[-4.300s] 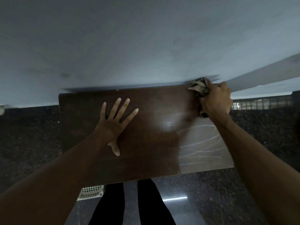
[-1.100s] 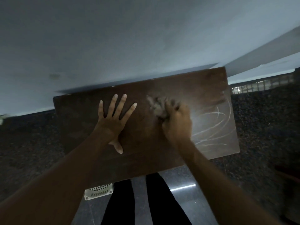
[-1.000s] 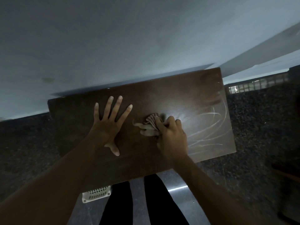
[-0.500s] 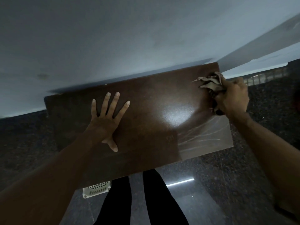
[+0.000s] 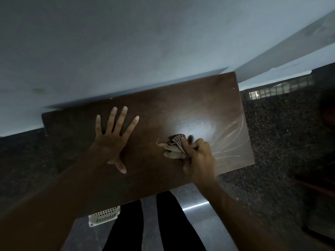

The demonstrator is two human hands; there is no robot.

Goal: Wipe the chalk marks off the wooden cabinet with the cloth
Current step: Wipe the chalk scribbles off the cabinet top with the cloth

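I look down on the dark brown top of the wooden cabinet [image 5: 163, 113], which stands against a pale wall. My left hand [image 5: 113, 138] lies flat on its left half with fingers spread. My right hand [image 5: 198, 158] grips a crumpled striped cloth [image 5: 175, 146] and presses it on the top near the middle, right of the left hand. White chalk marks [image 5: 231, 142] curve across the right end of the top, just right of my right hand.
A pale wall [image 5: 126, 42] rises directly behind the cabinet. Dark speckled stone floor [image 5: 277, 142] surrounds it. A white slotted plastic piece [image 5: 104, 215] lies on the floor under the front edge, beside my dark-trousered legs [image 5: 154, 225].
Half a second ago my right hand held the cloth at the far right corner; it has swept left and nearer to me, to the middle. The left hand stays planted.
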